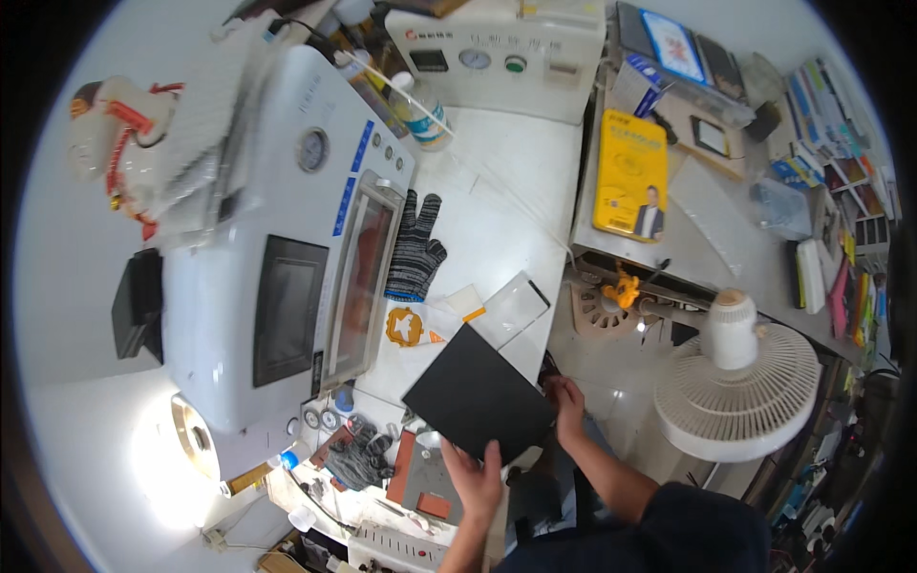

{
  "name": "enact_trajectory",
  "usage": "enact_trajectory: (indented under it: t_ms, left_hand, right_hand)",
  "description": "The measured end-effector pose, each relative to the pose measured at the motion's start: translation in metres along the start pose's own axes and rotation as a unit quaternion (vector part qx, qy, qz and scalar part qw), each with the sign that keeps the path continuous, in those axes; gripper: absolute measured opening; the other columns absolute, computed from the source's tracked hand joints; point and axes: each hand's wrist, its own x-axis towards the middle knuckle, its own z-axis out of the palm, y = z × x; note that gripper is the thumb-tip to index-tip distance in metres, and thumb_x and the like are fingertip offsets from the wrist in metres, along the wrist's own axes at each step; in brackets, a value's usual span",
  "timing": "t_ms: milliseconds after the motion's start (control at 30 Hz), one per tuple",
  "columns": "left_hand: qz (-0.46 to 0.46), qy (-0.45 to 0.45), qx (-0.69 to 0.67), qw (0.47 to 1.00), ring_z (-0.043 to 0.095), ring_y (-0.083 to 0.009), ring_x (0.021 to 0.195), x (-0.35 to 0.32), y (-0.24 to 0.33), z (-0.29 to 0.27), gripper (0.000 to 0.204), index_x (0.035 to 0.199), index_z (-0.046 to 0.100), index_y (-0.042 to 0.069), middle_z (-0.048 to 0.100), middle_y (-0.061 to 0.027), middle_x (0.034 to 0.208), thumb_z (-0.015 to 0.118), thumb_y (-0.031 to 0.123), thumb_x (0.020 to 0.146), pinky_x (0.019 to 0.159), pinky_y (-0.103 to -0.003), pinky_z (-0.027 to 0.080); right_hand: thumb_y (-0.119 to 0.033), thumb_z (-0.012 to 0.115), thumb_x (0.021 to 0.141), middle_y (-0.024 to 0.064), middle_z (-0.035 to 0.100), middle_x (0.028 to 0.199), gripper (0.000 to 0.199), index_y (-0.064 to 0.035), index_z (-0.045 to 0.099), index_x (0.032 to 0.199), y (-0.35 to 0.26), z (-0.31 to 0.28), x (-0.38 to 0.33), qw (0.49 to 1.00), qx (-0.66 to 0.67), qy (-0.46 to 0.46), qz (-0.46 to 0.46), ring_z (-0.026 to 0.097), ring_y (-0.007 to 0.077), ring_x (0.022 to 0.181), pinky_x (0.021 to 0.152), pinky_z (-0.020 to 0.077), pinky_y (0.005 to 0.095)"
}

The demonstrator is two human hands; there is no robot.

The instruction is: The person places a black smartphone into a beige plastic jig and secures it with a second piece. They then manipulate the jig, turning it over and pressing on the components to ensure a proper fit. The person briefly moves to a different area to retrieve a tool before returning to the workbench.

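Observation:
A flat black rectangular panel (478, 392) is tilted over the front part of the white worktop. My left hand (475, 480) grips its lower edge, thumb on top and the other fingers partly hidden. Beside the panel's right corner, my right hand (569, 409) has its fingers curled in. A small dark shape shows at those fingertips, too unclear to name. Just beyond the panel lie a clear rectangular plate (511, 313) and an ochre cut-out piece (404, 327). A grey knit glove (416, 250) rests farther back, against the white machine.
The white machine (239, 286) with a dark screen stands at left, another white machine (497, 62) at the back. A bottle (420, 115) stands between them. At right are a yellow package (630, 177) and a fan (740, 392). Another glove (360, 458) lies among tools at lower left.

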Motion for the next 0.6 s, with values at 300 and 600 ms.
enact_trajectory:
  t_ms: [300,600]
  left_hand:
    - [0.031,-0.119,0.126,0.984,0.06,-0.0212,0.112,0.114,0.044,-0.022,0.057,0.147,0.033,-0.002,0.056,-0.0175,0.131,0.058,0.015,0.099,0.097,-0.034,0.047]
    - [0.163,0.017,-0.081,0.983,0.06,-0.0215,0.116,0.332,0.098,0.095,0.042,0.136,0.042,-0.004,0.048,-0.0169,0.14,0.047,0.022,0.105,0.09,-0.034,0.054]
  right_hand:
    - [-0.007,0.057,0.097,0.018,0.066,0.115,0.043,0.0015,0.047,0.138,-0.273,0.066,-0.088,0.952,-0.194,-0.098,-0.215,0.066,0.024,0.102,0.087,0.0504,0.0318]
    - [-0.005,0.055,0.097,0.0196,0.064,0.121,0.044,0.003,0.046,0.139,-0.351,0.029,-0.093,0.912,-0.265,-0.058,-0.309,0.063,0.0239,0.108,0.095,0.0461,0.0325]
